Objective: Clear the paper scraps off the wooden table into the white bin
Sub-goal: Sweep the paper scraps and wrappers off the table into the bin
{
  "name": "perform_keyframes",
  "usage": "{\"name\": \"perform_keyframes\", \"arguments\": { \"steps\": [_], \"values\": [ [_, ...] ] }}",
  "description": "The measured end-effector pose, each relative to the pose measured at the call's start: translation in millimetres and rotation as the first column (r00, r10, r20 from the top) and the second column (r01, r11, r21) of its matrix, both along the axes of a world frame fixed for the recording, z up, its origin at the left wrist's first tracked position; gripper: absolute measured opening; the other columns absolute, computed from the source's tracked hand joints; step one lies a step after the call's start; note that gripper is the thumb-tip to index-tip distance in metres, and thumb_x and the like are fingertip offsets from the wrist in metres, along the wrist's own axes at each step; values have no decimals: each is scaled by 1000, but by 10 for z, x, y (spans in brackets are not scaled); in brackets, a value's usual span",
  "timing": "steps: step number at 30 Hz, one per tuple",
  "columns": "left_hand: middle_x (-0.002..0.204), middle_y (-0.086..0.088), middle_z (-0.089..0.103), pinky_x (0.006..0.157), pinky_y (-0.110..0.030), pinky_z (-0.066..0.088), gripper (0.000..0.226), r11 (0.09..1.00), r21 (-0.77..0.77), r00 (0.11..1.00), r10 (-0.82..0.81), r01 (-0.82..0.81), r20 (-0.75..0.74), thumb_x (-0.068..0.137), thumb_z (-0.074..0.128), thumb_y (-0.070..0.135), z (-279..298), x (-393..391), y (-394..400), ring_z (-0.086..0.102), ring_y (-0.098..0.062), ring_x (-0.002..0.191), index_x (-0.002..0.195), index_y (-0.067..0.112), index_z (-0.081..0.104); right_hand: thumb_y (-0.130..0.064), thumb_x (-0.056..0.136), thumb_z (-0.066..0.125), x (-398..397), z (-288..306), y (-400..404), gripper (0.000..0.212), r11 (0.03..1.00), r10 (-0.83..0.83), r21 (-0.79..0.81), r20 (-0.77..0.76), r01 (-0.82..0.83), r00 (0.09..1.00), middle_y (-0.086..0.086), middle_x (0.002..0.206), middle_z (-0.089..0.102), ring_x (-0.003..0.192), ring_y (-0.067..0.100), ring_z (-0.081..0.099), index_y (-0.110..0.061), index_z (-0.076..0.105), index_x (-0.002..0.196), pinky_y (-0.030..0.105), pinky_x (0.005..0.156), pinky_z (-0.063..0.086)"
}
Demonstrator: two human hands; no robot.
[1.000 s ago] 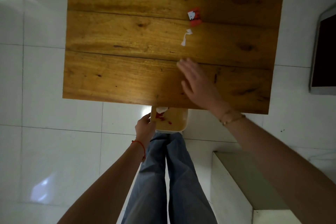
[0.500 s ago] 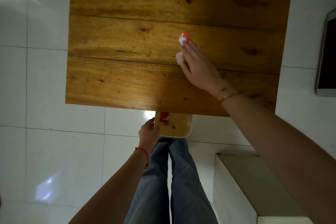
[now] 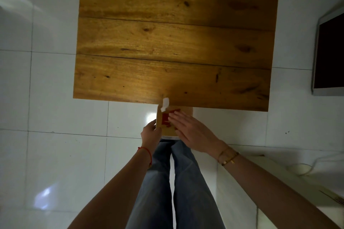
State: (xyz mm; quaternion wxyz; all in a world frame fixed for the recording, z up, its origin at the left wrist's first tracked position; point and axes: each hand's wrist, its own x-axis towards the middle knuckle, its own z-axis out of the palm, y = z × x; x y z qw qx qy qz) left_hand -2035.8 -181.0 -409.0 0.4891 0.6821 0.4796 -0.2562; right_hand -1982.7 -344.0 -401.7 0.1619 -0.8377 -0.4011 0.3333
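The wooden table [image 3: 173, 42] fills the upper middle of the view, its top bare of scraps. The white bin [image 3: 168, 132] sits just below the table's near edge, and my left hand [image 3: 149, 135] grips its left rim. A white paper scrap [image 3: 165, 104] hangs over the table edge above the bin. Red scraps [image 3: 165, 120] lie inside the bin. My right hand [image 3: 191, 132] is flat, fingers together and extended over the bin's mouth, covering much of it, with a red scrap [image 3: 175, 110] at its fingertips.
White tiled floor [image 3: 46, 117] surrounds the table. A dark screen with a pale frame [image 3: 327, 54] stands at the right edge. A white ledge [image 3: 279, 182] with a cable runs along the lower right. My legs in blue jeans [image 3: 173, 182] are directly below the bin.
My right hand swept the red and white scraps from the table's middle back to the near edge and over the bin. The left hand kept hold of the bin.
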Motion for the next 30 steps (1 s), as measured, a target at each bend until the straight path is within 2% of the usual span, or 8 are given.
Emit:
{"name": "perform_keyframes", "arguments": {
  "steps": [2,5,11,14,21,26,28,30],
  "values": [
    [96,-6,71,86,-41,55,28,1000,4,1000,18,-18,-16,90,51,29,41,-63,3,62,-20,80,108,17,68,-33,103,22,-17,55,-11,50,998,-55,29,13,55,998,2,159,23,147,15,14,-16,24,150,32,121,8],
    [83,-5,69,81,-40,54,28,999,24,999,24,-23,-24,86,49,22,71,-135,24,55,-15,67,103,16,70,-34,103,20,73,110,28,51,992,-118,53,56,115,991,2,159,24,147,14,15,-16,24,150,31,120,7],
    [91,-7,71,81,-36,56,30,998,14,997,69,-68,-28,83,49,15,34,-177,71,62,-22,82,105,16,70,-29,104,22,378,-3,168,52,980,-195,-12,141,199,971,4,162,11,149,17,3,-12,14,152,37,122,3],
    [88,-7,70,80,-36,54,24,997,9,997,75,-74,-21,83,49,13,-1,-176,87,61,-23,80,94,19,70,-30,103,23,452,-75,179,53,964,-241,-79,162,256,957,5,162,9,149,17,1,-12,13,152,39,122,3],
    [81,-4,67,65,-27,48,31,998,6,997,68,-67,-22,83,46,11,91,-297,85,56,-18,68,102,15,70,-30,103,25,99,-32,45,49,996,-94,-5,100,95,991,6,158,26,147,17,17,-11,26,149,30,120,1],
    [98,-11,71,77,-35,54,29,998,-18,998,57,-57,-1,84,50,14,368,-385,50,65,-33,95,106,14,69,-28,102,30,-125,136,-84,49,970,-242,-24,50,244,969,5,158,25,146,18,18,-13,26,149,36,122,11],
    [101,-14,71,82,-39,55,30,999,-18,999,40,-40,19,85,50,14,520,-376,36,64,-35,97,108,13,69,-25,102,32,-140,285,-116,48,946,-322,-8,48,323,945,4,157,26,146,18,19,-13,27,148,38,120,18],
    [101,-16,70,80,-39,54,29,1000,-4,999,27,-27,35,84,50,13,685,-345,24,64,-34,87,105,12,69,-22,101,35,-137,466,-136,48,921,-390,41,60,388,919,4,156,29,145,18,21,-13,29,148,39,119,24]
  ]
}}
